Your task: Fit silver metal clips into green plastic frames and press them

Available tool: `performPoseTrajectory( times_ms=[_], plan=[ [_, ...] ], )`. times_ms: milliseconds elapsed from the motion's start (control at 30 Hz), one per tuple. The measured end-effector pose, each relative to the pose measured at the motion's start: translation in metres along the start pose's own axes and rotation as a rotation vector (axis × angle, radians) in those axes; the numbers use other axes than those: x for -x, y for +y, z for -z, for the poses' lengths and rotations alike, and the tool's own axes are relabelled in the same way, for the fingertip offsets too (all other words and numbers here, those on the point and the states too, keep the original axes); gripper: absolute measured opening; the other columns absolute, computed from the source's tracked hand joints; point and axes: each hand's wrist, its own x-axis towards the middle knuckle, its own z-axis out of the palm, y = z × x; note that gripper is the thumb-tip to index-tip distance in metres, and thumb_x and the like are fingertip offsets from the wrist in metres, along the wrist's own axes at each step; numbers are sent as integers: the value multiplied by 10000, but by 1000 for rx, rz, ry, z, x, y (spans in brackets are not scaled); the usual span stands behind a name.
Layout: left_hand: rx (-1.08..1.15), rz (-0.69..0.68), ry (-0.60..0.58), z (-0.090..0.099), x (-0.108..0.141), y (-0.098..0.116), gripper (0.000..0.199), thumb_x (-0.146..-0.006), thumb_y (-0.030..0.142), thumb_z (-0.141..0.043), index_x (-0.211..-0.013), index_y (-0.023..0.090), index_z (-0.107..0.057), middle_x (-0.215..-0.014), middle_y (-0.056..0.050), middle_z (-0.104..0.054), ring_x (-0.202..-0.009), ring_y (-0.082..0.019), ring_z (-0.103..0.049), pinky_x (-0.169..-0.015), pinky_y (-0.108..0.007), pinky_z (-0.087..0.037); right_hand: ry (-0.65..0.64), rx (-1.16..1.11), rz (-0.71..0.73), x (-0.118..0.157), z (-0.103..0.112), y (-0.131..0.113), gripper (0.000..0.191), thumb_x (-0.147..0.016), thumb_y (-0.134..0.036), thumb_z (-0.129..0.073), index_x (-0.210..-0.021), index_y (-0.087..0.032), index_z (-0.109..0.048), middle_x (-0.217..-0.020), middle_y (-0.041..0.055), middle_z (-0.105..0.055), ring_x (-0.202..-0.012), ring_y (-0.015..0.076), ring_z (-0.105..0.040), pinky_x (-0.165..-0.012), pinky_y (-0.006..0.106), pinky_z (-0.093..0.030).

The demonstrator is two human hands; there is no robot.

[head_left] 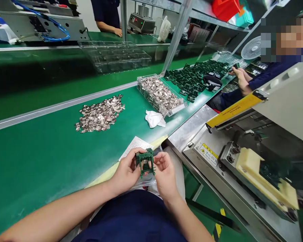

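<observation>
Close to my body, between both hands, is a dark green plastic frame (146, 157) with an opening in its middle. My left hand (127, 169) grips its left side, thumb in front. At its right side my right hand (165, 173) has its fingers curled and pinched on the frame's edge; whether a small part is also between those fingertips I cannot make out. Beyond my hands, a loose pile of small silvery metal pieces (99, 114) lies on the green table (53, 158). A clear plastic box (166, 112) full of similar metal pieces stands farther right, with a crumpled white cloth (154, 119) before it.
Many dark green parts (189, 79) are heaped at the back right, near a co-worker's hand (239, 75). A metal machine (204, 154) with a yellow guard bar (238, 109) stands at my right. A clear tray (116, 58) lies behind the table's metal rail. Another person (107, 16) is beyond.
</observation>
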Motion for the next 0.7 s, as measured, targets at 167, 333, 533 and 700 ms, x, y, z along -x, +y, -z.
performPoseTrajectory(
  times_ms=[167,333,533,700],
  plan=[
    [-12,-37,131,10,-20,-4,351,-814,333,-663,-1102,204,-511,-946,-31,-600,-695,-130,-617,-594,-250,-572,78,72,26,-5,26,20,247,-836,-416,-704,-848,-196,-593,-793,-1,-547,-704,145,-528,-638,232,-500],
    [-54,-62,197,13,-47,-20,436,-778,421,-698,-1104,194,-518,-906,-30,-600,-759,-154,-620,-644,-265,-576,-106,135,-93,-14,28,58,381,-789,-534,-709,-785,-156,-663,-700,32,-597,-598,155,-525,-516,239,-464],
    [1,-18,128,12,-62,-33,419,-808,404,-666,-1142,206,-508,-893,-22,-599,-727,-140,-608,-626,-269,-588,-107,153,-3,-17,11,83,373,-861,-532,-586,-761,-173,-617,-680,28,-586,-628,174,-538,-609,279,-473],
    [-34,-11,121,13,-59,-34,421,-827,354,-654,-1193,218,-497,-879,-17,-608,-692,-136,-621,-612,-257,-580,-179,310,92,-19,23,87,349,-891,-483,-517,-719,-188,-590,-699,31,-548,-669,189,-521,-648,297,-438]
  ],
)
